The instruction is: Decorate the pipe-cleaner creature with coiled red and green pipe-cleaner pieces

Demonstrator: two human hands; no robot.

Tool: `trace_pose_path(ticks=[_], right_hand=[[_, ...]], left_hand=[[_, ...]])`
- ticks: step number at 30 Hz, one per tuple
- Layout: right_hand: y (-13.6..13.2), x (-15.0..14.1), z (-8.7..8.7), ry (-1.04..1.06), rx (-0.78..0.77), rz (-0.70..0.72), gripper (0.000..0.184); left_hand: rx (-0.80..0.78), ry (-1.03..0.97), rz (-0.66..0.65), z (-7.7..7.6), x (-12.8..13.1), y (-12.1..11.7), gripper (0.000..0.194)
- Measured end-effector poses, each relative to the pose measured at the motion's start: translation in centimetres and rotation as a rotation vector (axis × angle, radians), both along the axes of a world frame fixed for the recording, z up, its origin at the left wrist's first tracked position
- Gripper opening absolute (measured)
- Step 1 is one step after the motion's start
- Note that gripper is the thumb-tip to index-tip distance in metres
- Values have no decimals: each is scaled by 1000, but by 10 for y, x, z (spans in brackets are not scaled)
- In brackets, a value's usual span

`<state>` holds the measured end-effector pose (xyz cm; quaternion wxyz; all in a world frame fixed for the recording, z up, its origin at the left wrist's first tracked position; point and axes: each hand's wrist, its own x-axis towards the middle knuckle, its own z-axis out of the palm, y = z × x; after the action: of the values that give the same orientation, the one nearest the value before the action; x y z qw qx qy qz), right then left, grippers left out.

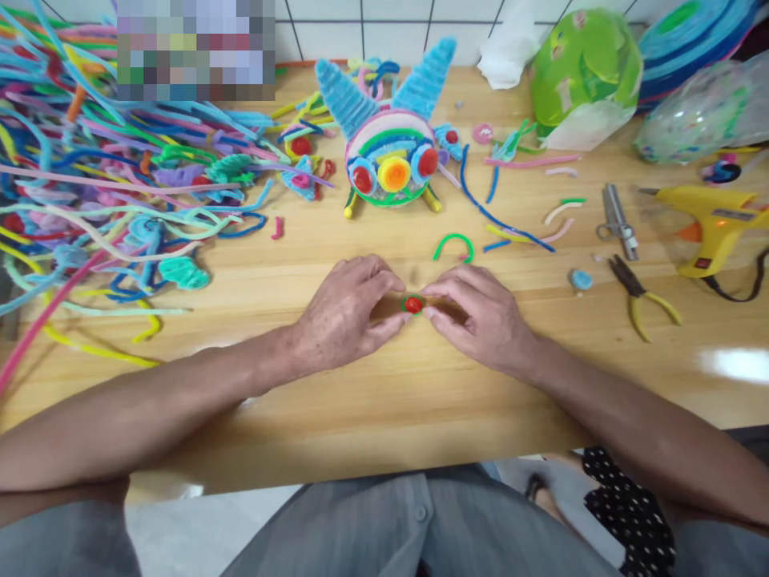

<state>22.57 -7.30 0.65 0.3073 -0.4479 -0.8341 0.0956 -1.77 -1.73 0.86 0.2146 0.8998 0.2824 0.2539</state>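
Between my fingertips, just above the wooden table, is a small red pipe-cleaner coil with a green edge round it. My left hand pinches it from the left, thumb below and fingers above. From the right, my right hand pinches at the same coil. Just beyond my right hand lies a curved green pipe cleaner. Farther back stands a pipe-cleaner figure with blue pointed ears, red eyes and a yellow-orange nose.
A large heap of coloured pipe cleaners spreads over the left side. At right lie pliers, folding scissors and a yellow glue gun. Loose blue stems lie right of the figure. A green bag stands at the back.
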Motion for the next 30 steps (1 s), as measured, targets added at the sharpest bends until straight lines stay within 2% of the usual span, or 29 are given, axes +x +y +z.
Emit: trace_pose_path(ticks=[12,30], right_hand=[[0,-3,-3,3,-6,-15,8],[-1,-4,-3,-41,-51,-40,17]], left_hand=[[-5,-4,-46,-2,4,2,12],[-15,43,-28,-3,6,2,16]])
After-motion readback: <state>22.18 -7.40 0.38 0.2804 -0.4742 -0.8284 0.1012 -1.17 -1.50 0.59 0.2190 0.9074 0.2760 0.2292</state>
